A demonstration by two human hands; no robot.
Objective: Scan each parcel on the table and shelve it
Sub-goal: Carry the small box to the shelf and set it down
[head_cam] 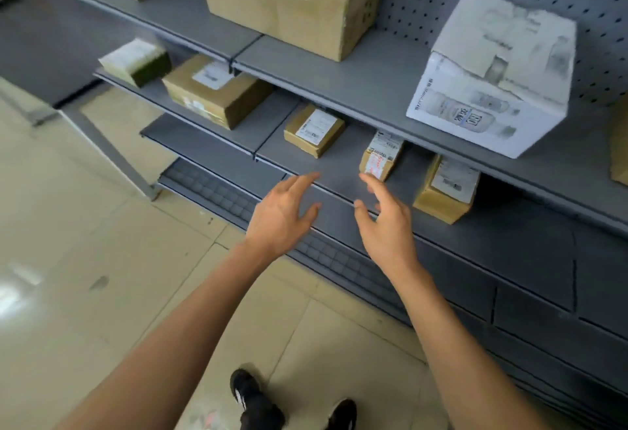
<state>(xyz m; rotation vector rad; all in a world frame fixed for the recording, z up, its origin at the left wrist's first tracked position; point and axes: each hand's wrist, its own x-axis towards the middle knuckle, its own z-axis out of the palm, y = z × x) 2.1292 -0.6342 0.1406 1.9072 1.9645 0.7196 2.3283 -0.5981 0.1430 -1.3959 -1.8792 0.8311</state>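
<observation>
Shelving step: left hand (283, 215) and right hand (385, 222) empty, fingers spread, at shelf (339, 171) front edge. Next, probably: fetch another parcel.

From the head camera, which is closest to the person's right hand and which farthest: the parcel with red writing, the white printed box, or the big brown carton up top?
1. Parcel with red writing, just beyond the right hand on the lower shelf.
2. White printed box, one shelf up, to the right.
3. Big brown carton, same upper shelf, far back left.
</observation>
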